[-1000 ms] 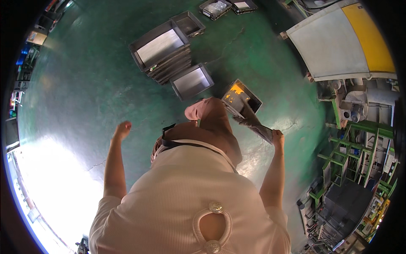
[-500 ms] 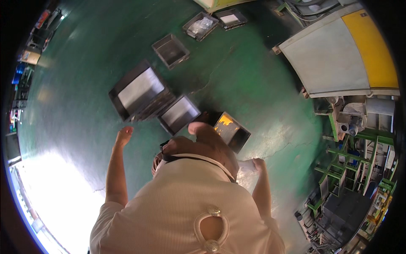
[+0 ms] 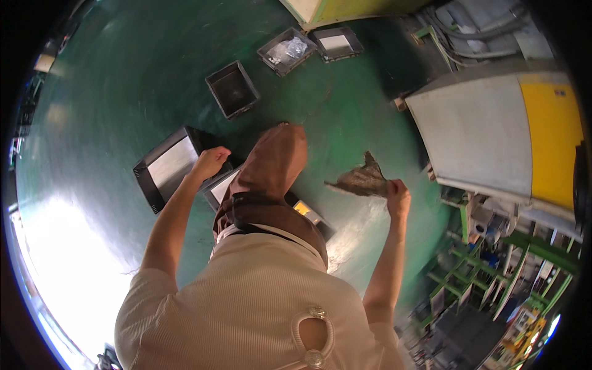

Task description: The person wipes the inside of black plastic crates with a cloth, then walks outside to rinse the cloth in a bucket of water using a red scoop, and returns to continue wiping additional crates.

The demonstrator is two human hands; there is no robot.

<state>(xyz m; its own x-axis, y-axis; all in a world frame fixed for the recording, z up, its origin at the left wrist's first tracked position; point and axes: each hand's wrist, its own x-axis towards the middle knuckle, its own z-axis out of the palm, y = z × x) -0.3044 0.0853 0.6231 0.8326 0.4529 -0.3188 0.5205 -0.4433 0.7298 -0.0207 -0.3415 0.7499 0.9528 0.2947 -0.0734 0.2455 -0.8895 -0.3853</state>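
Observation:
My right hand (image 3: 398,198), out to the right, pinches a grey-brown cloth rag (image 3: 362,178) by one edge; the rag hangs out to the left in crumpled folds above the floor. Ahead on the left is my left hand (image 3: 212,163), its fingers curled together with nothing seen in them. Below and beside it stands a large dark crate (image 3: 143,176) with a pale sheet inside. A second dark crate (image 3: 213,180) with a pale sheet is partly hidden by my left forearm and my leg.
An open black crate (image 3: 233,92) stands on the green floor (image 3: 339,117) ahead. Beyond it are a crate with clear plastic (image 3: 287,52) and another with a white sheet (image 3: 338,44). A grey and yellow machine cabinet (image 3: 481,132) and green metal frames (image 3: 475,271) line the right side.
My view and body have shifted forward past the crates, one leg stretched ahead. My left hand has swung forward over the large crate; the rag in my right hand now shows spread out.

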